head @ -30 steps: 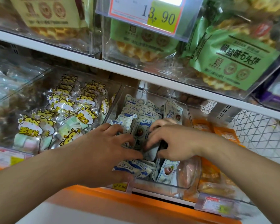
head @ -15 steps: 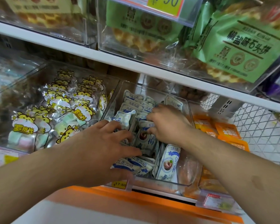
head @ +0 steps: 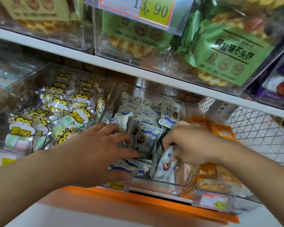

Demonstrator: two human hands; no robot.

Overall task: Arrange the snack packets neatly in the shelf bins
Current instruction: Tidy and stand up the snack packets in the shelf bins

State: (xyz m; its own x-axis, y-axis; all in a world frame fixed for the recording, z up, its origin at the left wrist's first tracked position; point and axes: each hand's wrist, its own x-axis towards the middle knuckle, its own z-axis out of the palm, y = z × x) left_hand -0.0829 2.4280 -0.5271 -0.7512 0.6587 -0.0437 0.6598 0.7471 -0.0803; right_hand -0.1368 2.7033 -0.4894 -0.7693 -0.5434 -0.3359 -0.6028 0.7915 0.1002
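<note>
**Both hands in the middle bin**

Clear bin (head: pixel 180 182) of blue-white plum packets (head: pixel 147 138) sits between tiger-label sweets (head: pixel 56 122) and orange packets (head: pixel 223 131). Left hand (head: pixel 95 153), fingers spread, presses the packets; right hand (head: pixel 187 143) pinches one packet (head: pixel 164 166) at the bin's front edge.

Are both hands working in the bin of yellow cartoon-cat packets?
No, the left hand and right hand are both in the clear bin of white-and-blue packets, right of the cat packets.

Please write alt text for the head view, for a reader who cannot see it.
Two hands tidy blue-white packets in a clear bin: the left hand presses on the packets, the right hand pinches one packet near the front.
</note>
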